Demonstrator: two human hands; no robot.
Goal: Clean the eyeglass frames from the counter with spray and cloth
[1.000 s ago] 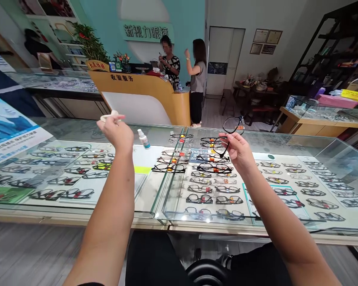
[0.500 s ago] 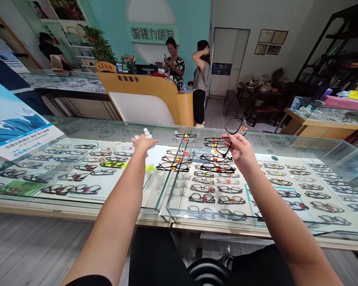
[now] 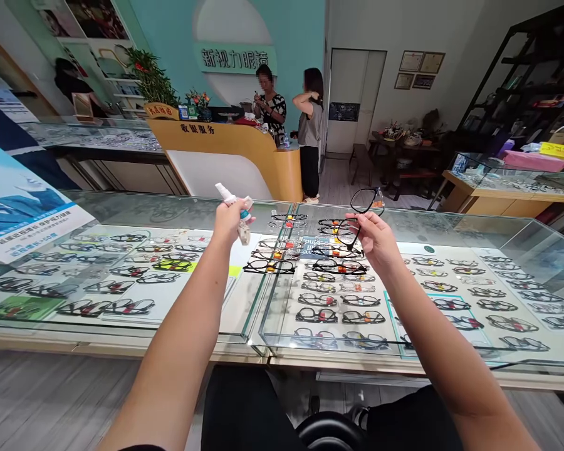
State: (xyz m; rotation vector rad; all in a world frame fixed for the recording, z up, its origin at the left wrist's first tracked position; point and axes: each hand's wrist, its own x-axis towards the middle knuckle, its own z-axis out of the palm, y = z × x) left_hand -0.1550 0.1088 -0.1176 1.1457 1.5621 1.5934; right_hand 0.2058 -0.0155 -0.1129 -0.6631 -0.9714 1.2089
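Observation:
My left hand [image 3: 230, 220] is closed around a small white spray bottle [image 3: 224, 191], which tilts with its nozzle up and to the left. Below those fingers hangs a crumpled pale piece [image 3: 244, 235], perhaps a cloth. My right hand [image 3: 375, 235] pinches a pair of black-rimmed glasses [image 3: 367, 200] and holds it above the glass counter, lenses turned sideways. Between my hands, several pairs of glasses with orange tags lie in two columns on the countertop; the nearest dark pair [image 3: 269, 267] is at the left column's front.
The glass display counter [image 3: 169, 335] spans my front, with rows of frames inside. A blue and white sign [image 3: 32, 207] stands at left. Beyond are a wooden cashier desk [image 3: 289, 169], two people near it, another person far left, and a side showcase [image 3: 489, 188] at right.
My left hand has lifted the spray bottle off the countertop and turned it, so it now tilts left. My right hand still holds the glasses, barely moved. The view has shifted slightly.

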